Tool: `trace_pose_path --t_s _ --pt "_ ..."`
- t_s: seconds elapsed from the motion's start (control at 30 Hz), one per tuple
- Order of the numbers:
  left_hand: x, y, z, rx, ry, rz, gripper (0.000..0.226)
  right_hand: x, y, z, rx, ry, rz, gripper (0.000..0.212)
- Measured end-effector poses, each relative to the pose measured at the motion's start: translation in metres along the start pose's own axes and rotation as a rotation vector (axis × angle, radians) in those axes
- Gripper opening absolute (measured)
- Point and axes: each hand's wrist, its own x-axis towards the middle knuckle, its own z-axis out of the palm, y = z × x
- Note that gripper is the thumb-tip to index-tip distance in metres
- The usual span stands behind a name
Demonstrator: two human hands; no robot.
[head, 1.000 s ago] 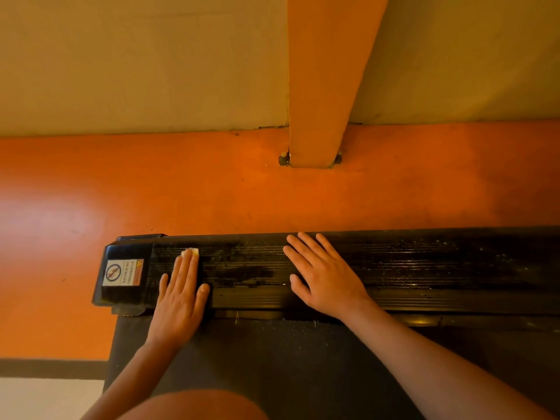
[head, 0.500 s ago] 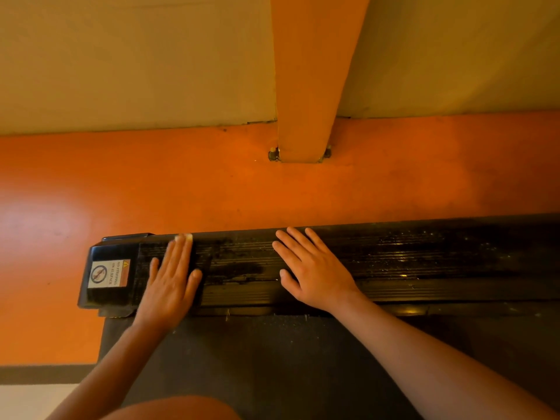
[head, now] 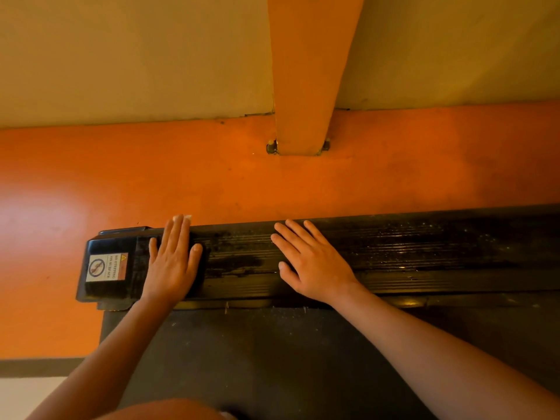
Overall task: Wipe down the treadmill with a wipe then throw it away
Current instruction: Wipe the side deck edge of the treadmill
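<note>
On the treadmill (head: 454, 283), along its ribbed black side rail (head: 424, 247), both hands are lying palm down. The left hand (head: 172, 263) is pressing flat near the rail's left end, just beside the glossy end cap (head: 104, 294), with its fingers (head: 178, 234) lying straight and close together and the thumb spreading out to the right. The wipe (head: 187, 218) is sitting under that hand: only a small pale corner is showing past the fingertips at the rail's far edge, and the rest is hiding beneath the palm. The right hand (head: 313, 266) is resting further along the rail, well apart from the left, its fingers (head: 292, 237) lying straight and slightly fanned, holding nothing. Between the two hands a darker, wet-looking patch (head: 239, 263) is showing on the ribs. A warning sticker (head: 106, 267) is sitting on top of the end cap. The dark belt (head: 272, 359) is running below the rail, under both forearms. Beyond the rail the orange floor (head: 151, 177) is stretching to a pale wall (head: 121, 56), where an orange post (head: 306, 86) is standing bolted at its foot.
</note>
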Motion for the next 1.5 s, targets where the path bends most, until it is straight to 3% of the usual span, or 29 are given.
trace_pose_path --t_s 0.2,0.4,0.63,0.9,1.5 --pt "-0.041 0.01 0.013 -0.021 -0.003 -0.007 0.069 0.001 -0.002 -0.001 0.01 -0.008 0.012 0.057" --pt "-0.001 0.012 0.006 -0.004 0.021 -0.01 0.072 0.001 0.001 0.0 0.014 -0.013 0.01 0.057" --pt "-0.052 0.018 0.022 -0.054 0.027 -0.025 0.072 0.003 0.0 -0.001 0.015 0.003 0.014 0.056" --pt "-0.015 0.02 0.012 -0.025 0.017 0.036 0.069 0.001 0.0 0.002 0.015 0.005 0.01 0.056" --pt "-0.044 0.036 0.025 -0.032 -0.009 -0.006 0.073 0.001 0.001 0.002 0.019 0.018 0.012 0.055"
